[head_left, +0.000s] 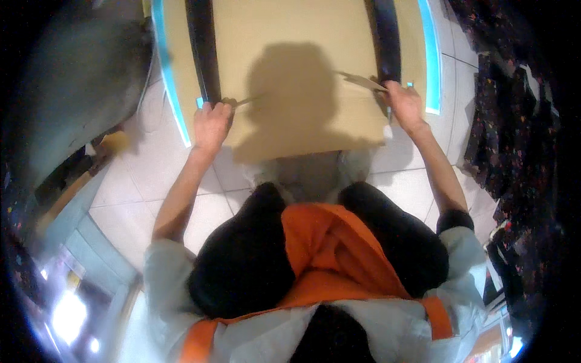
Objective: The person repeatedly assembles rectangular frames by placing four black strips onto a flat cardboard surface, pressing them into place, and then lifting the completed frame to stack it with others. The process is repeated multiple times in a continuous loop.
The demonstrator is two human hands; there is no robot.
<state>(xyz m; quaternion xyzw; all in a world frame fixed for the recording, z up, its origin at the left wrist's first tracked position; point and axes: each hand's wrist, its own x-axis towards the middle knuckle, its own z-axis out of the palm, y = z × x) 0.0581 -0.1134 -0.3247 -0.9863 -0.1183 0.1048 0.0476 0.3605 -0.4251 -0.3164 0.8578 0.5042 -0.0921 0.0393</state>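
Tan panel (296, 27): at 12 o'clock, reaching the upper edge of view; near edge ahead of the knees.
Dark strips: left strip (203, 45) at 11 o'clock, right strip (385, 45) at 1 o'clock, both lengthwise over the panel.
Blue-and-white edging: left length (166, 66) between 10 and 11, right length (431, 57) between 1 and 2.
Left hand (212, 124): at 10 o'clock, by the left strip's near end; fingers curled closed on a slim left piece (247, 100) pointing to 2 o'clock. Whether it also grips the strip cannot be told.
Right hand (405, 106): at 2 o'clock, by the right strip's near end; closed on a thin flat piece (366, 82) pointing to 10 o'clock.
Hand spacing: well apart, panel between.
Head shadow (293, 85): on the panel, 12 o'clock.
Clothing: orange apron (333, 242) at 5 o'clock; dark trouser legs (242, 260) at 7 and 4, knees bent.
Floor: pale tiles (124, 209), 8 to 9 o'clock.
Surroundings: large grey object (91, 91) at 10, blurred, kind unreadable.
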